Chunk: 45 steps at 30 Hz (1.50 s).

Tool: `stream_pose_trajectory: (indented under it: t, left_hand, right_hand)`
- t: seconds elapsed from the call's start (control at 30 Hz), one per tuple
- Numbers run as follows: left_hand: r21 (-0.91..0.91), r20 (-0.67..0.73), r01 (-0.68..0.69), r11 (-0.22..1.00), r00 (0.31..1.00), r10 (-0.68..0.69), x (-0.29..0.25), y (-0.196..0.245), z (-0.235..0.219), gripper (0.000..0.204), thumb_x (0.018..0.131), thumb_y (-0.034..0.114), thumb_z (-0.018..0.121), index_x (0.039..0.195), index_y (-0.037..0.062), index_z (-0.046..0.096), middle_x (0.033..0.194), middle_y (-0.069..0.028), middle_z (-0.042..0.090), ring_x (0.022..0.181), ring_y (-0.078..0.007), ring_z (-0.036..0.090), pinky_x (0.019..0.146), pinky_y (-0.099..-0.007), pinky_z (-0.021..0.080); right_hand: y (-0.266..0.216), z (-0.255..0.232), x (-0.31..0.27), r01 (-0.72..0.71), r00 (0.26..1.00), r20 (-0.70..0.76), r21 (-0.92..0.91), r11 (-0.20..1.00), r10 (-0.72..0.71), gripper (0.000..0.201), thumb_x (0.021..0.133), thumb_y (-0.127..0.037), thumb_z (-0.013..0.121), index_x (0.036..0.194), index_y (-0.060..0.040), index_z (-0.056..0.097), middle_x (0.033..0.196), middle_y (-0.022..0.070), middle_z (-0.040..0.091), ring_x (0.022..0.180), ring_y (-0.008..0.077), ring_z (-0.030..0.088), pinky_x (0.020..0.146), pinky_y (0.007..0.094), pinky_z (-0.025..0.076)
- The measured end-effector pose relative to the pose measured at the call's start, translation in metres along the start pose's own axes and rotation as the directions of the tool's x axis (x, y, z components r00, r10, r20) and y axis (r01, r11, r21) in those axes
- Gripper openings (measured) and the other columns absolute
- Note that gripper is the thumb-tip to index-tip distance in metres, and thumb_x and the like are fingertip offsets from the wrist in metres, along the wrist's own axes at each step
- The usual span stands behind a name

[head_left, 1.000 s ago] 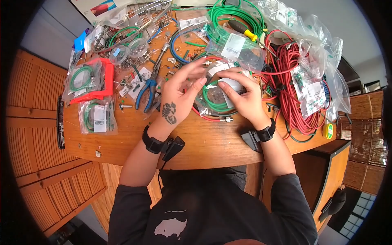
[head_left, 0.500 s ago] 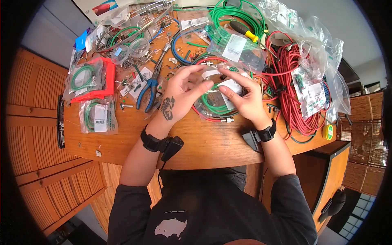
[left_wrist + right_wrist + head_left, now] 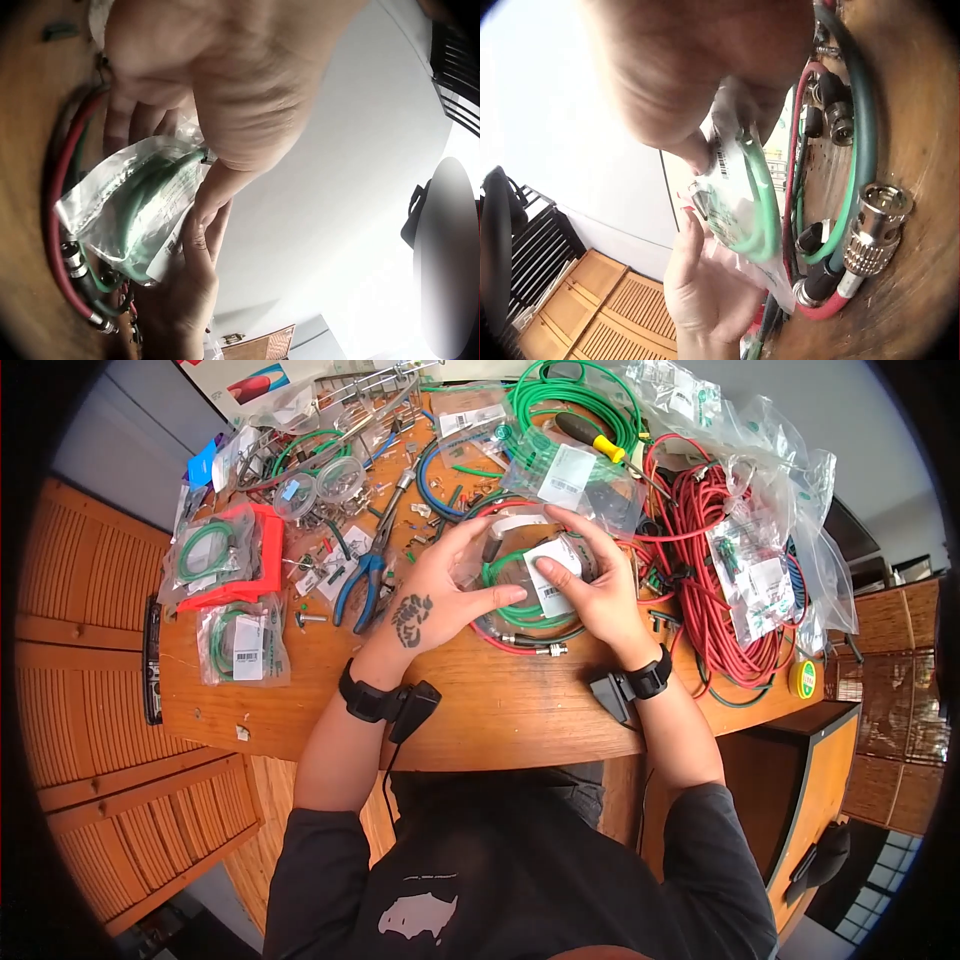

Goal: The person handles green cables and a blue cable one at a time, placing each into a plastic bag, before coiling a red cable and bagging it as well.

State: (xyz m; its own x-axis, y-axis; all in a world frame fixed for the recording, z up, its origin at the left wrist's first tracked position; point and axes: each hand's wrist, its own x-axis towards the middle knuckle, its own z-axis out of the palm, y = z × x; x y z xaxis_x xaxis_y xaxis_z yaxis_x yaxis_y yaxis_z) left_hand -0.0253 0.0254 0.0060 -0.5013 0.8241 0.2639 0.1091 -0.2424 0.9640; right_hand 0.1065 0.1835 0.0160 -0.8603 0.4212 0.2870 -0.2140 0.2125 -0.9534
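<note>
Head view: left hand (image 3: 440, 592) and right hand (image 3: 603, 595) pinch the bagged green cable (image 3: 502, 567) between them, grip part-open.

Looks like a home room doubling as a cable workshop: louvered wooden doors (image 3: 120, 660), wood floor (image 3: 272, 792), wooden table (image 3: 480, 720) covered with pliers (image 3: 371, 567), screwdriver (image 3: 592, 438), red cable coil (image 3: 703, 595), green cable coil (image 3: 622, 405).

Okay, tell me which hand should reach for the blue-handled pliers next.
Probably the left hand: the blue-handled pliers lie near it, on its outer side. The right hand is farther off and, thumb on the label, could likely keep the bagged green cable held.
</note>
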Motion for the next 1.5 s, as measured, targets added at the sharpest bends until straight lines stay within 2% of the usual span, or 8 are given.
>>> stream_pose_trajectory:
  t: [0.27, 0.57, 0.87, 0.97, 1.07, 1.17, 1.3, 1.5]
  left_hand:
    - [0.034, -0.132, 0.096, 0.995, 0.987, -0.091, 0.003, 0.013, -0.025, 0.038, 0.078, 0.000, 0.076, 0.113, -0.0041, 0.062, 0.100, -0.0055, 0.069, 0.090, -0.0101, 0.063, 0.082, -0.0264, 0.051]
    - [0.293, -0.355, 0.080, 0.953, 0.934, 0.031, -0.048, 0.115, -0.068, 0.034, 0.078, 0.005, 0.077, 0.109, -0.0031, 0.066, 0.103, -0.0051, 0.069, 0.093, -0.0124, 0.064, 0.085, -0.0269, 0.051]
    - [0.523, -0.414, 0.504, 0.688, 0.855, -0.312, -0.143, 0.129, -0.254, 0.030, 0.087, 0.000, 0.067, 0.116, 0.0000, 0.063, 0.103, -0.0056, 0.069, 0.094, -0.0129, 0.064, 0.085, -0.0257, 0.049]
    - [0.797, -0.517, 0.531, 0.286, 0.846, -0.132, -0.135, 0.136, -0.237, 0.033, 0.084, 0.007, 0.070, 0.116, -0.0014, 0.063, 0.104, -0.0125, 0.069, 0.095, -0.0182, 0.065, 0.084, -0.0297, 0.049]
    - [0.965, -0.262, 0.262, 0.033, 0.938, 0.225, -0.136, 0.147, -0.203, 0.031, 0.086, 0.011, 0.068, 0.115, 0.0012, 0.064, 0.097, -0.0151, 0.069, 0.083, -0.0246, 0.067, 0.075, -0.0324, 0.052]
    - [0.866, -0.446, 0.443, 0.230, 0.894, -0.046, -0.139, 0.136, -0.169, 0.023, 0.085, 0.011, 0.069, 0.105, -0.0011, 0.066, 0.093, -0.0165, 0.069, 0.078, -0.0275, 0.067, 0.072, -0.0334, 0.052]
    - [0.954, -0.293, 0.297, 0.036, 0.953, -0.082, -0.129, 0.114, -0.151, 0.021, 0.086, 0.011, 0.068, 0.105, 0.0004, 0.067, 0.091, -0.0168, 0.068, 0.079, -0.0273, 0.068, 0.069, -0.0334, 0.052]
    - [0.889, -0.101, 0.125, 0.442, 0.992, -0.076, -0.060, 0.091, -0.066, 0.017, 0.090, 0.010, 0.060, 0.101, 0.0007, 0.068, 0.092, -0.0171, 0.070, 0.081, -0.0275, 0.068, 0.072, -0.0353, 0.052]
  right_hand:
    - [0.004, -0.003, 0.002, -0.048, 0.998, -0.015, 0.443, 0.895, 0.061, 0.071, 0.093, -0.017, 0.057, 0.154, -0.0084, 0.023, 0.147, 0.0177, 0.040, 0.134, 0.0296, 0.043, 0.111, 0.0401, 0.032]
    - [0.007, -0.008, 0.001, 0.007, 1.000, -0.020, 0.322, 0.947, -0.001, 0.070, 0.091, -0.005, 0.053, 0.154, -0.0099, 0.023, 0.137, 0.0190, 0.046, 0.115, 0.0248, 0.059, 0.094, 0.0344, 0.048]
    - [0.008, -0.012, 0.001, 0.018, 1.000, 0.000, 0.258, 0.966, -0.019, 0.067, 0.089, 0.002, 0.051, 0.151, -0.0086, 0.030, 0.128, 0.0157, 0.054, 0.096, 0.0180, 0.064, 0.083, 0.0282, 0.050]
    - [0.007, -0.013, 0.000, 0.033, 0.999, -0.012, 0.240, 0.970, -0.032, 0.066, 0.089, 0.003, 0.051, 0.151, -0.0096, 0.031, 0.126, 0.0152, 0.055, 0.094, 0.0175, 0.065, 0.081, 0.0265, 0.050]
    - [0.010, -0.016, 0.002, 0.045, 0.998, -0.047, 0.242, 0.969, -0.034, 0.063, 0.089, 0.005, 0.051, 0.148, -0.0103, 0.036, 0.121, 0.0127, 0.057, 0.093, 0.0160, 0.065, 0.078, 0.0250, 0.051]
    - [0.015, -0.025, 0.007, 0.117, 0.974, -0.214, 0.199, 0.973, -0.073, 0.051, 0.090, 0.005, 0.050, 0.140, -0.0076, 0.048, 0.114, 0.0087, 0.060, 0.091, 0.0130, 0.065, 0.078, 0.0240, 0.051]
    - [0.020, -0.044, 0.012, 0.126, 0.917, -0.386, 0.048, 0.991, -0.098, 0.043, 0.089, 0.004, 0.050, 0.131, -0.0054, 0.055, 0.106, 0.0067, 0.064, 0.089, 0.0137, 0.066, 0.078, 0.0253, 0.052]
    - [0.036, -0.053, 0.015, 0.007, 0.941, -0.313, -0.367, 0.930, -0.130, 0.023, 0.083, -0.004, 0.059, 0.103, -0.0031, 0.071, 0.095, 0.0111, 0.071, 0.083, 0.0172, 0.068, 0.078, 0.0297, 0.053]
